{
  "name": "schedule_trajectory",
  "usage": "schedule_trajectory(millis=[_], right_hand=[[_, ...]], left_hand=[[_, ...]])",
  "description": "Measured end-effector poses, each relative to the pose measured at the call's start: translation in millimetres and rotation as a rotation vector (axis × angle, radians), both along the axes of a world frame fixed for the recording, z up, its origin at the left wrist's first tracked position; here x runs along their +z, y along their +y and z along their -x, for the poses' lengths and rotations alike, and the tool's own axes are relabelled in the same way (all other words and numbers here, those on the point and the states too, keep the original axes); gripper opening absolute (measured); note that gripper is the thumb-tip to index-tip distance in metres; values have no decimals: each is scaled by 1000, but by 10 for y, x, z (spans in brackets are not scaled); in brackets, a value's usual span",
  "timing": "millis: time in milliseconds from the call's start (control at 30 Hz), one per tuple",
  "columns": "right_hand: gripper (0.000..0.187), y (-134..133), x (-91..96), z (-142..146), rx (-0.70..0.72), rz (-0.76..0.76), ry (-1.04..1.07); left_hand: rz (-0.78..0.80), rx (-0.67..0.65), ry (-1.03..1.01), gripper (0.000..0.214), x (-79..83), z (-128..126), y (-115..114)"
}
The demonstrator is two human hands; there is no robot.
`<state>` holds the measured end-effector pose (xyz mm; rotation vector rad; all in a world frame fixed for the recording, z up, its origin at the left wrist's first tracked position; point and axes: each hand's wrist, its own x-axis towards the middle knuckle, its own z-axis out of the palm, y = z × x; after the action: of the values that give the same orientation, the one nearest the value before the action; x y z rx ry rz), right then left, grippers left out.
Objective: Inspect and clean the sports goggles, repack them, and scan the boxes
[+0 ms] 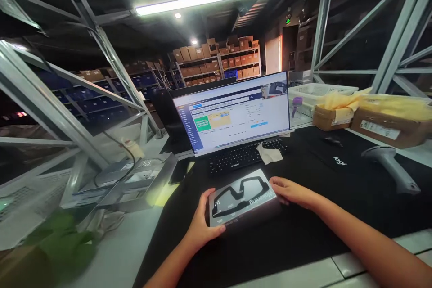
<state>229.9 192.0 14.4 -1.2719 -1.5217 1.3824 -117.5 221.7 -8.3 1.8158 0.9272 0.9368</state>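
Between my hands is a white product box [241, 198] printed with a black goggle-like shape and lettering that reads upside down. My left hand [204, 220] grips its left end, thumb along the near edge and fingers behind. At the far right corner my right hand [285, 189] has its fingers curled against the box's end; the fingertips are partly hidden. The box is tilted a little over a black desk mat [303, 220]. Just beyond it lie a black keyboard [236, 159] and a crumpled white paper [270, 153], which covers some keys.
A monitor [232, 117] stands behind the keyboard. To the right lie a grey barcode scanner [391, 166] and a dark mouse [332, 140]. Cardboard boxes [381, 128] with yellow packaging and a white basket [324, 90] line the back right. A clear tray [135, 184] holds papers at left.
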Motion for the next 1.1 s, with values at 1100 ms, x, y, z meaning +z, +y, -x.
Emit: schedule_trajectory(millis=[1100], right_hand=[[50,407,-264,-1009,-215,-66,-52]], left_hand=[[-293,375,237,108,56,950,667]])
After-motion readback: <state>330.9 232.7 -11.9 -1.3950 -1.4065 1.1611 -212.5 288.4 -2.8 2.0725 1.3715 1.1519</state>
